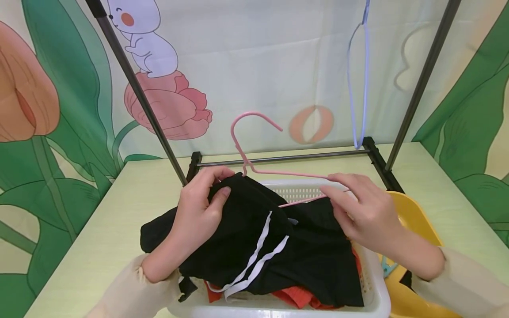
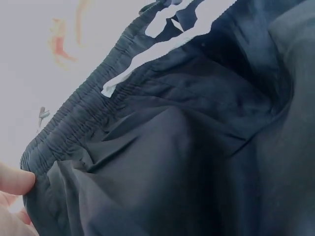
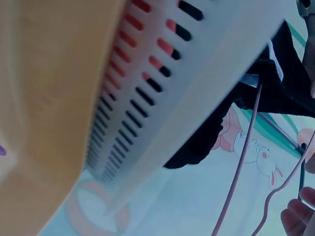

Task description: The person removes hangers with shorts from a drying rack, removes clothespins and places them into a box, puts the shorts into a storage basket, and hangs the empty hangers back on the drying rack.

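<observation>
Black drawstring pants [image 1: 314, 251] with a gathered elastic waistband lie draped over a white basket. White drawstring ends [image 1: 258, 265] hang down their front. My left hand [image 1: 199, 221] pinches the waistband between thumb and fingers; in the left wrist view only its fingertips [image 2: 17, 181] show at the band's edge. My right hand [image 1: 367, 214] grips a pink hanger [image 1: 286, 173] by its right end, with the hook pointing up. The hanger's left side goes down inside the waistband and is hidden by the cloth. In the right wrist view its bars [image 3: 238, 162] run toward the black pants.
The white basket [image 1: 379, 282] also holds red clothing [image 1: 296, 296]. On its right stands a yellow basin [image 1: 409, 212] with a teal clothespin [image 1: 387, 267]. A dark rack [image 1: 421, 84] rises behind, with a blue hanger [image 1: 364, 88] hanging at right.
</observation>
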Demonstrator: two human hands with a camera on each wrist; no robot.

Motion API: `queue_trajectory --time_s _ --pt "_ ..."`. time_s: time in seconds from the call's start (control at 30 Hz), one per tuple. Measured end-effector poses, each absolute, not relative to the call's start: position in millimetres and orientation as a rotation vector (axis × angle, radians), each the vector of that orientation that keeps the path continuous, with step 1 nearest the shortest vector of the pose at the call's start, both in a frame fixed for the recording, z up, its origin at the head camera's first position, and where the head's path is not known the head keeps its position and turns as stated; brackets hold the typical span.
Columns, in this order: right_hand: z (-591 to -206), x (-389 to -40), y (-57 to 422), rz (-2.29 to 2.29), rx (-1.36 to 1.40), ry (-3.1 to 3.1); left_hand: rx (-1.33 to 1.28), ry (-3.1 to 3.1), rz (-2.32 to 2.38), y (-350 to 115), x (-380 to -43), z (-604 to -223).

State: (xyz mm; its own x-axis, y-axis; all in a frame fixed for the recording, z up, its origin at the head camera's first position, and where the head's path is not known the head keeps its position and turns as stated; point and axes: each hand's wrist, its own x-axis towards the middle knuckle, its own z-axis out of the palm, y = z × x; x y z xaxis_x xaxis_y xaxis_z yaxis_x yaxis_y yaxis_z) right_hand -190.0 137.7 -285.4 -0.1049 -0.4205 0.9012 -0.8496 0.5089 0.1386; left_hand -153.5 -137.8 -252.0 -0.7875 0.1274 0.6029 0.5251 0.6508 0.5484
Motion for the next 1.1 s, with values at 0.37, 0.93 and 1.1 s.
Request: queue_trajectory --time_s 0.37,0.93,1.1 --pt "-286.4 -198.4 119.4 0.457 1.025 -1.813 -0.523 -2.337 -1.009 -132.9 -155.6 -258.7" --pt "-282.8 -204.9 116.6 0.379 1.033 -1.933 -0.511 -2.405 -1.054 -129.5 -153.2 -263.9" --pt "-277.7 -205.5 114.7 0.329 1.044 -1.921 -0.522 -2.397 -1.057 -132.0 -152.8 -263.9"
